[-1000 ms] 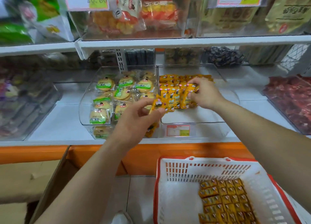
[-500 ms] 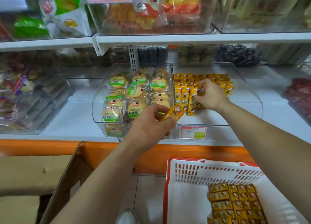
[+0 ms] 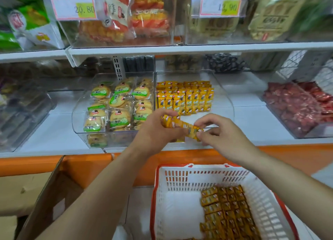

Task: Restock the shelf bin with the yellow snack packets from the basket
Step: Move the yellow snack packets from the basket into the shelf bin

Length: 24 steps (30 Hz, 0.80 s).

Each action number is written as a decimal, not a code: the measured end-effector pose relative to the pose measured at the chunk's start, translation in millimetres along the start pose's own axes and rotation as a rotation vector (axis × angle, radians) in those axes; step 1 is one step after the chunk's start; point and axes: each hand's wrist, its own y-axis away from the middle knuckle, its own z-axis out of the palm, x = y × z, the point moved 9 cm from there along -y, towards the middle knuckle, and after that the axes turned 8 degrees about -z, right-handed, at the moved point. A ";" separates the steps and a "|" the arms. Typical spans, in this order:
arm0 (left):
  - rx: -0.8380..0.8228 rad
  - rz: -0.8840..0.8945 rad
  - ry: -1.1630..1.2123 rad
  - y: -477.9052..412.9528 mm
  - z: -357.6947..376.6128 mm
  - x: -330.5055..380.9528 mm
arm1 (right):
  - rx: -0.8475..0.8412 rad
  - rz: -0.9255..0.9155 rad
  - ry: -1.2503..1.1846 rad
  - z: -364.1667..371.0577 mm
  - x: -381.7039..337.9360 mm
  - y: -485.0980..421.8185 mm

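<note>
A clear shelf bin [image 3: 227, 102] holds several upright yellow snack packets [image 3: 187, 98] in rows at its back. In front of the bin, my left hand [image 3: 155, 131] grips a small stack of yellow packets [image 3: 182, 126]. My right hand [image 3: 219, 134] pinches the right end of that same stack. Both hands hover just above the shelf's front edge. Below, a white basket with an orange-red rim [image 3: 180, 176] holds several more yellow packets [image 3: 228, 209] laid flat on its right side.
A clear bin of round green-labelled cakes [image 3: 115, 106] stands left of the yellow bin. A bin of red packets [image 3: 295, 106] is at the right. An open cardboard box [image 3: 45, 194] sits at lower left. The upper shelf [image 3: 180, 49] overhangs with price tags.
My right hand has drawn back out of the bin and met my left hand at the stack of packets. The left hand has shifted right, in front of the yellow bin.
</note>
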 end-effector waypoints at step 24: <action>0.454 0.140 -0.462 -21.2 -37.2 1.6 | 0.068 -0.088 0.193 -35.7 19.2 -94.4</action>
